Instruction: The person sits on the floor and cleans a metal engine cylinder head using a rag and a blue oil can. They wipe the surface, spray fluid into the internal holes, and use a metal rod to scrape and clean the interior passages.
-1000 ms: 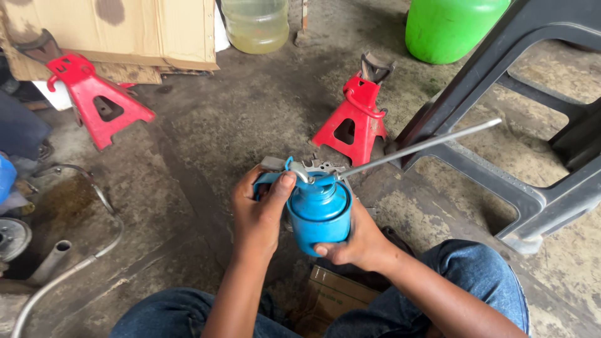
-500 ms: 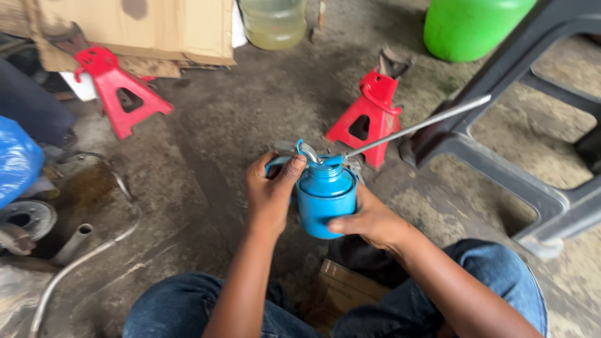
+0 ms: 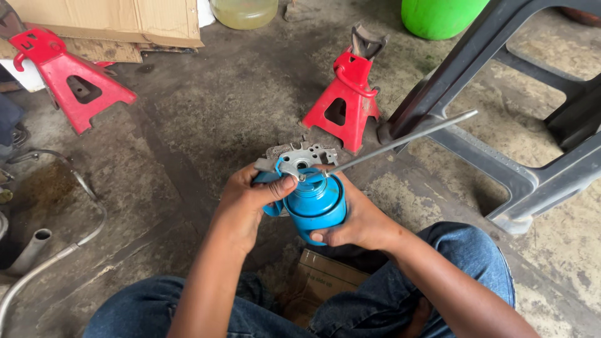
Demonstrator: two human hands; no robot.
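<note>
The person sits on the concrete floor [image 3: 206, 119] in blue jeans, with a small brown cardboard box [image 3: 325, 278] between the knees. Above it, both hands hold a blue metal oil can [image 3: 316, 203] with a grey pump head and a long thin metal spout [image 3: 407, 138] that points up to the right. The left hand [image 3: 241, 209] closes its fingers on the pump lever, thumb across the top. The right hand [image 3: 357, 219] grips the round body from the side and below. Just behind stands a red steel jack stand [image 3: 344, 103], and another red jack stand [image 3: 69, 78] is far left. A dark plastic chair [image 3: 501, 112] is at right, a green plastic container [image 3: 438, 15] beyond.
</note>
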